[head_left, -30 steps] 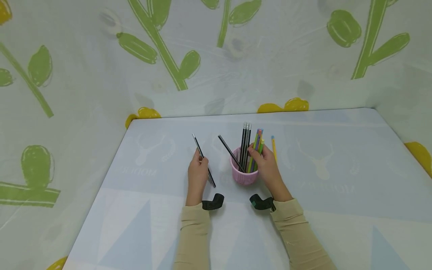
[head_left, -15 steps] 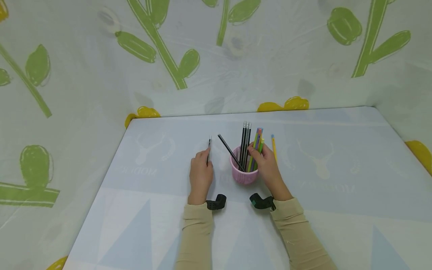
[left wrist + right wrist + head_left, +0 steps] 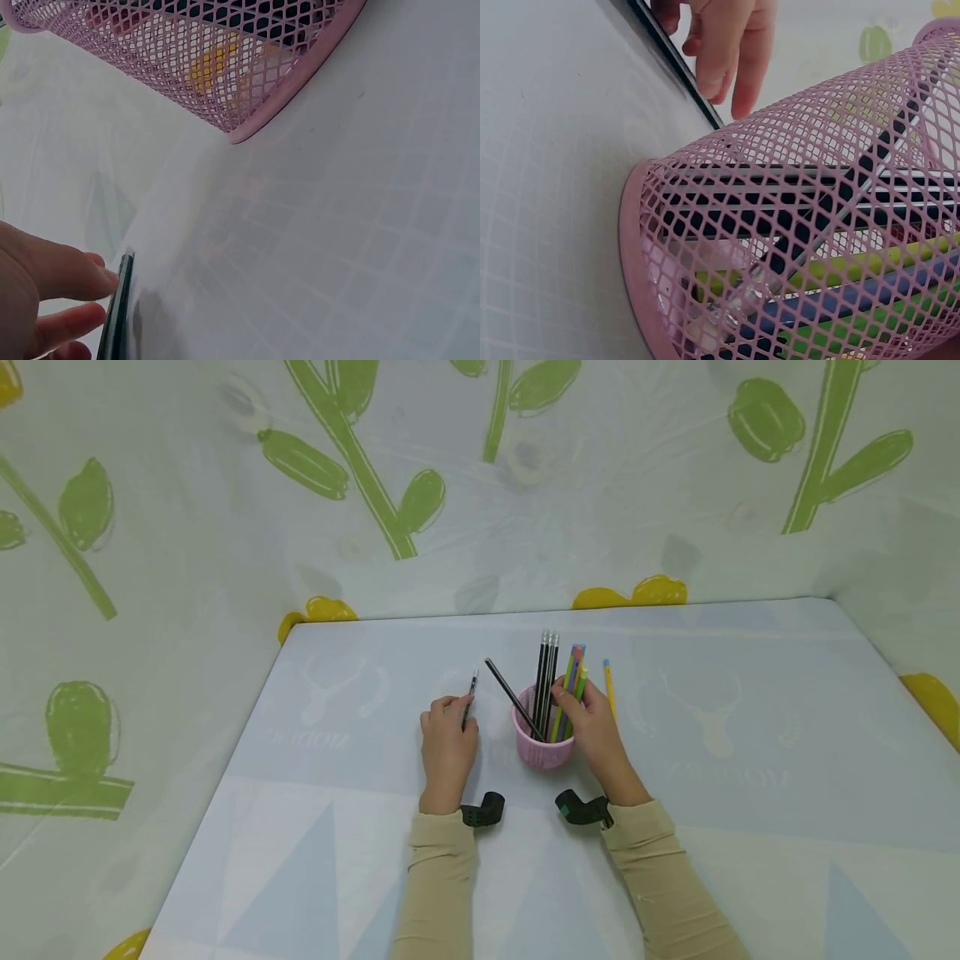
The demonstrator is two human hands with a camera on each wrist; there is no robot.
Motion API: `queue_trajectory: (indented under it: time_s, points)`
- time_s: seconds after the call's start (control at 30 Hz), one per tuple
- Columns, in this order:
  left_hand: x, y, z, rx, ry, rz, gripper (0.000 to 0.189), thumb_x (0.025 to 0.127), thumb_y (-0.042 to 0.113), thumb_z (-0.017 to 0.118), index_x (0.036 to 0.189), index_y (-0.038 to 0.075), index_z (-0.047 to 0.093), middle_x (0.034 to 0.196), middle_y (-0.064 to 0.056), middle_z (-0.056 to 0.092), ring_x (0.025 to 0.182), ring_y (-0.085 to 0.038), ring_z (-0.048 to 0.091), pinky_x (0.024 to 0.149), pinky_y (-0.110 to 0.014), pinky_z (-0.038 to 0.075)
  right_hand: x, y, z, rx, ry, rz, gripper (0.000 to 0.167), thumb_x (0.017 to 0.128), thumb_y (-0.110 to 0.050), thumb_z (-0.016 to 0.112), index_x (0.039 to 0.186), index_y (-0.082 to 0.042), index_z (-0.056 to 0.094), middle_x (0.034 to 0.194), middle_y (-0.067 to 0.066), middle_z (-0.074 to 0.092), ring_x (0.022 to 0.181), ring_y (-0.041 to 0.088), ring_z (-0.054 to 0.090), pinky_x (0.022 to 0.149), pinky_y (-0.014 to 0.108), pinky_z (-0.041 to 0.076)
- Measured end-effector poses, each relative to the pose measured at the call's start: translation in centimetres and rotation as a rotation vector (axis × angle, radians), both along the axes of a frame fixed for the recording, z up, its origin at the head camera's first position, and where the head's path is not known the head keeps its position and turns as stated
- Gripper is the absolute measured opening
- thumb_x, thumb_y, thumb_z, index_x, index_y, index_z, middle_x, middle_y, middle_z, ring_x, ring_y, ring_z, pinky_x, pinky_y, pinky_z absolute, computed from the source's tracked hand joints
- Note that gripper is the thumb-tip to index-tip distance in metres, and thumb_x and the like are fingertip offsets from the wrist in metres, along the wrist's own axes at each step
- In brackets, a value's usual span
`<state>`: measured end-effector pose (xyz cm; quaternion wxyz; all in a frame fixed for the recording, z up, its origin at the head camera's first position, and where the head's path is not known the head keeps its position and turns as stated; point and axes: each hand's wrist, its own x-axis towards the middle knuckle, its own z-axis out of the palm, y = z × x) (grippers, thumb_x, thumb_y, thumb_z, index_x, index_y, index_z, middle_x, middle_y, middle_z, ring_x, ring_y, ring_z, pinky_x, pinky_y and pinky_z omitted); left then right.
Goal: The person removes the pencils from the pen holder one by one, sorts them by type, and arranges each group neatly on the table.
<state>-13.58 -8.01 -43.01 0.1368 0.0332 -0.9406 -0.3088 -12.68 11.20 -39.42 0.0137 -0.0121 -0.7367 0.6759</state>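
My left hand [image 3: 448,747] pinches a black pencil [image 3: 473,682] low over the table, left of the pink mesh pencil cup [image 3: 543,757]. In the left wrist view, fingertips [image 3: 105,283] meet the side of that pencil [image 3: 116,315]. At the cup's right side, my right hand [image 3: 597,727] grips the coloured pencils [image 3: 576,658] standing in it, thumb in front. Several black pencils [image 3: 550,652] stand upright in the cup, and one more black pencil [image 3: 502,681] leans out to the left. Through the mesh [image 3: 634,247], the right wrist view shows the pencils' lower parts.
A yellow pencil with a blue end [image 3: 609,681] is right of the cup, partly hidden behind my right hand. The pale printed table [image 3: 720,793] runs back to a wall [image 3: 510,543] with a green plant pattern.
My left hand has moved slightly right and turned its pencil from a left-leaning slant to a slight right-leaning one. The right hand and the cup stay where they were.
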Motion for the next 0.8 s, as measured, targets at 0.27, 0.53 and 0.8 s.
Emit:
queue_trajectory:
  time_s: [0.27,0.53,0.8]
  points:
    - [-0.1,-0.1,0.3,0.158,0.153,-0.055,0.02,0.083,0.012,0.059,0.102,0.013,0.065,0.111,-0.007,0.053,0.098,-0.026,0.042,0.077,-0.037,0.037,0.0,0.0,-0.2,0.006,0.011,0.001,0.027,0.093,-0.026,0.045,0.11,-0.005,0.049,0.114,0.011,0.051,0.105,0.024,0.046,0.094,0.048,0.031]
    - [-0.3,0.2,1.3,0.418,0.262,-0.242,0.019,0.09,0.026,0.051,0.091,0.012,0.064,0.109,0.006,0.056,0.101,-0.01,0.05,0.076,-0.029,0.046,0.0,-0.1,0.1,0.002,0.017,-0.003,0.026,0.093,-0.025,0.046,0.11,-0.007,0.049,0.113,0.011,0.053,0.103,0.023,0.048,0.092,0.047,0.033]
    - [0.5,0.9,3.1,0.611,0.127,-0.58,0.014,0.089,0.014,0.052,0.079,0.008,0.06,0.121,0.003,0.052,0.111,-0.012,0.047,0.085,-0.037,0.042,0.1,0.0,0.1,0.007,0.01,-0.002,0.034,0.092,-0.034,0.047,0.111,-0.006,0.049,0.117,0.01,0.051,0.107,0.023,0.046,0.094,0.049,0.032]
